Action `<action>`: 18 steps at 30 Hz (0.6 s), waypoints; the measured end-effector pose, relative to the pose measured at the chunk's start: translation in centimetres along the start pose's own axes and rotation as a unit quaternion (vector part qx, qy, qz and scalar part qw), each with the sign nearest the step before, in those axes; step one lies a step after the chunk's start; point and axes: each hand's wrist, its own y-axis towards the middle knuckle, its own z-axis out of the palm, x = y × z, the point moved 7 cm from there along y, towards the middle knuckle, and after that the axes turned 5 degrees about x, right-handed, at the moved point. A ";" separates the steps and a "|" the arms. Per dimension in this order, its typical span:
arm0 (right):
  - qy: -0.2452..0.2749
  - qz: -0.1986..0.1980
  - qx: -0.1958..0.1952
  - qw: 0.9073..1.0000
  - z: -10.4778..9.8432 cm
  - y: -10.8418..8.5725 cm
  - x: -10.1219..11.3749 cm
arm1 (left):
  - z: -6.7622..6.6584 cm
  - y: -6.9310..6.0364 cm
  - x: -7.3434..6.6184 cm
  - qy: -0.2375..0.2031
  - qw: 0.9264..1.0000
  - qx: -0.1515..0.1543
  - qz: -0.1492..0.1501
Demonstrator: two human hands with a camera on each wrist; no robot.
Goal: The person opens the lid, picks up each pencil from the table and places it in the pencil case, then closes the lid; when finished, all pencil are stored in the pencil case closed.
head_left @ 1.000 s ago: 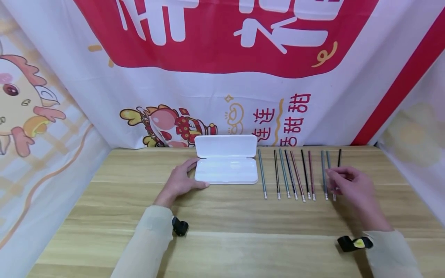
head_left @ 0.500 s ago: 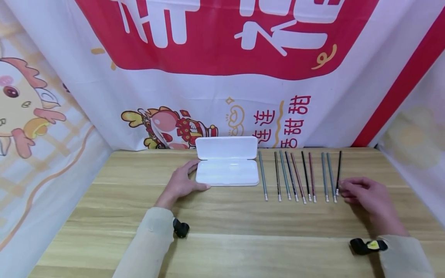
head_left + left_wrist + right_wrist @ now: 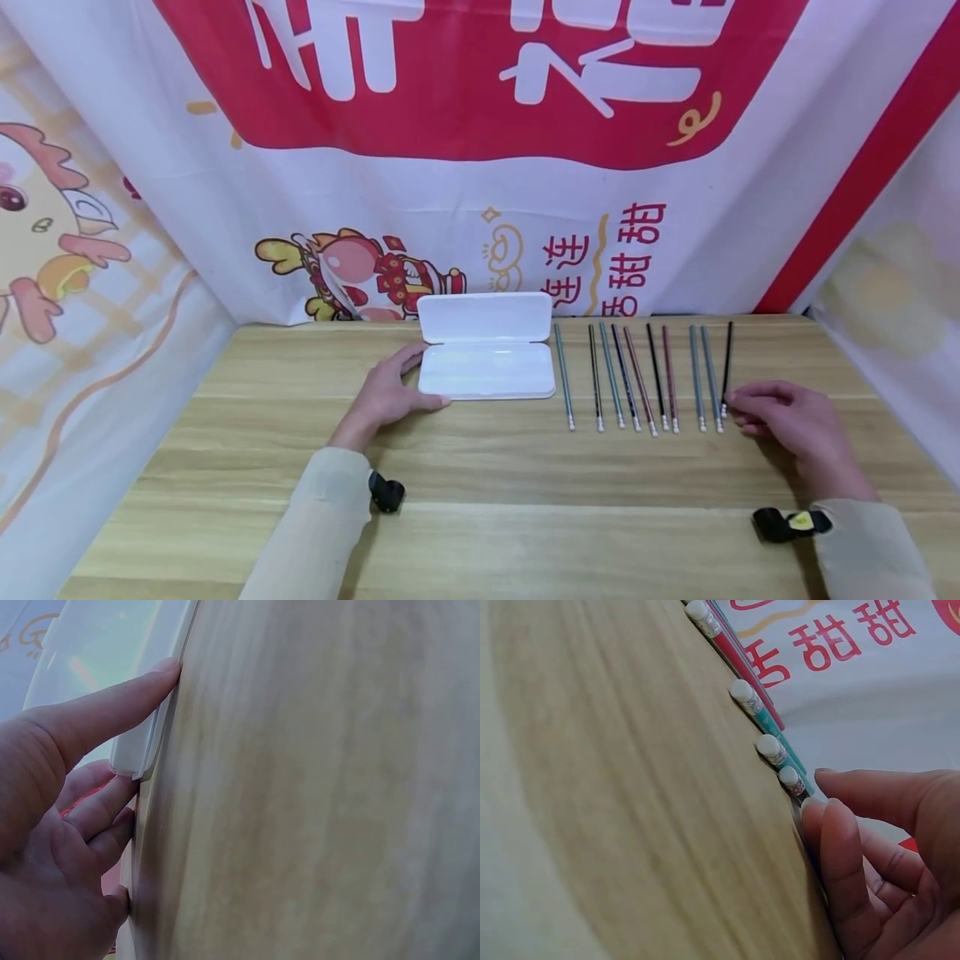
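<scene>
An unfolded white case point(image 3: 487, 371) lies on the table with its lid raised at the back. My left hand point(image 3: 382, 392) grips its left end, thumb along the front edge in the left wrist view point(image 3: 105, 720) and fingers round the side. To the right, several pencils lie in a spread row, erasers towards me, among them a blue one point(image 3: 564, 375) and a dark red one point(image 3: 670, 379). My right hand point(image 3: 795, 421) touches the eraser end of the rightmost black pencil point(image 3: 727, 367); in the right wrist view, its thumb and fingers point(image 3: 838, 862) are slightly apart there.
The wooden table point(image 3: 525, 542) extends in front of the case and pencils. A printed white and red cloth point(image 3: 450, 192) hangs along the table's back edge, with more cloth at both sides. Each wrist carries a small black device.
My right hand has moved right, off the pencils beside it, to the rightmost black pencil's eraser end. The left hand and the case have stayed put.
</scene>
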 end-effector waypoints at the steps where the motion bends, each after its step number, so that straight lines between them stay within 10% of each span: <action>1: -0.006 -0.003 0.002 1.000 0.1 0.0 0.1 | 0.0 0.0 0.0 0.000 1.000 0.000 -0.001; 18: -0.079 0.001 -0.012 0.997 -0.1 0.4 0.3 | -0.2 -0.3 -0.1 0.009 1.000 -0.006 0.002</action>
